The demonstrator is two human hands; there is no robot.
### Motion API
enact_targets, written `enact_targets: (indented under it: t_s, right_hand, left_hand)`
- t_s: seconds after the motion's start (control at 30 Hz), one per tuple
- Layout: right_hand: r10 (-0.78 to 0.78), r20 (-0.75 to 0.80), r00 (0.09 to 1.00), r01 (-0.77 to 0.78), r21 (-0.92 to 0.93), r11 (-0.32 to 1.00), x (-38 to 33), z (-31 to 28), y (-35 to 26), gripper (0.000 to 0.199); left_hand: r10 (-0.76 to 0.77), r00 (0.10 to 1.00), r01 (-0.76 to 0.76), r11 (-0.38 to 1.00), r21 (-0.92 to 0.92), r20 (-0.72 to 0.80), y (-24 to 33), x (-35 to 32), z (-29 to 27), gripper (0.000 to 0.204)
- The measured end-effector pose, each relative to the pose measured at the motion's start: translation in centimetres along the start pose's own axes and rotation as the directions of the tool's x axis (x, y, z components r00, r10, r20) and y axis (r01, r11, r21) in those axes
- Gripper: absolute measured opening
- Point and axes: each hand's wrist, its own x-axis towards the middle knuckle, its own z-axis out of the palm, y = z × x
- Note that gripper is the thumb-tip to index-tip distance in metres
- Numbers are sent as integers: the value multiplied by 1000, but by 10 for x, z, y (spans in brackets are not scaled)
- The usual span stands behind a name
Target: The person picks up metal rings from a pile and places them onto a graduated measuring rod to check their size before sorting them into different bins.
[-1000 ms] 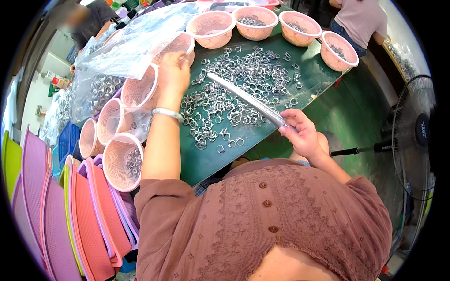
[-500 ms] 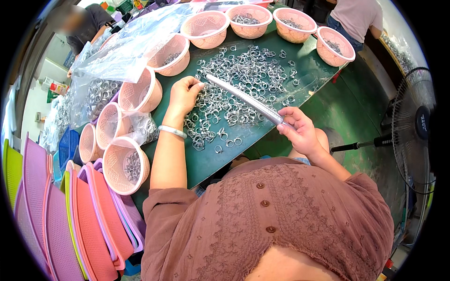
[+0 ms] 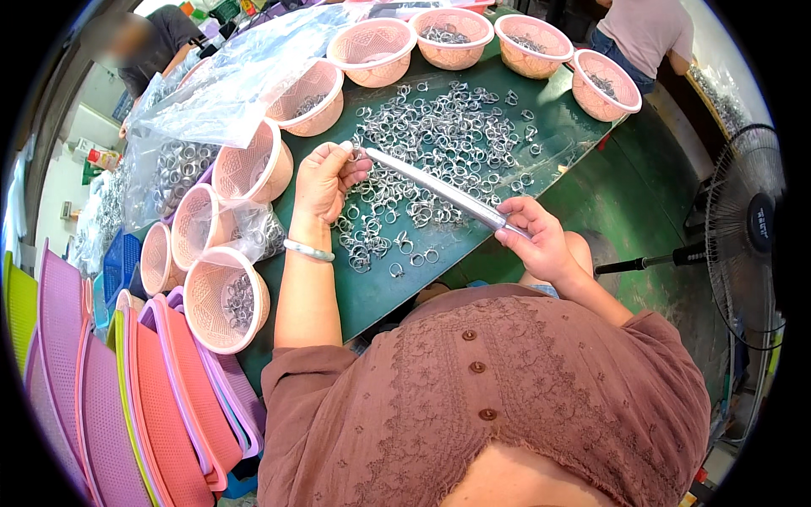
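In my right hand (image 3: 537,240) is the thick end of a ring mandrel (image 3: 434,193), a tapered silver metal stick. Its thin tip slants up and left over the table, close to the fingers of my left hand (image 3: 321,184). That hand is closed in a pinch, with a small silver ring (image 3: 357,152) at its fingertips, just beside the mandrel's tip. A pale bangle (image 3: 308,251) circles my left wrist. Under the mandrel spreads a wide heap of loose silver rings (image 3: 456,139) on the green table (image 3: 372,302).
Pink baskets, some with rings, line the table's far and left edges, including one basket (image 3: 226,300) near my left arm. Clear plastic sheeting (image 3: 228,84) covers the far left. Stacked colored baskets (image 3: 160,397) stand lower left, a fan (image 3: 743,228) at right. Two other people sit beyond.
My left hand has lifted slightly off the heap, and its fingers have turned up toward the mandrel's tip with a ring. The mandrel's tip has dipped a little toward the left hand.
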Motion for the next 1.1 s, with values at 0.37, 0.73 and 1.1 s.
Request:
enact_targets:
  t_s: [0.37, 0.73, 1.1]
  right_hand:
    - [-33, 15, 999, 34, -92, 995, 3, 4, 1, 28]
    - [-100, 16, 995, 101, -124, 987, 4, 2, -3, 27]
    - [-209, 5, 978, 208, -148, 967, 2, 3, -1, 32]
  left_hand:
    - [16, 995, -19, 999, 30, 101, -19, -1, 13, 19]
    - [-15, 918, 75, 988, -137, 396, -11, -7, 10, 29]
    - [110, 912, -56, 988, -146, 394, -5, -16, 20, 28]
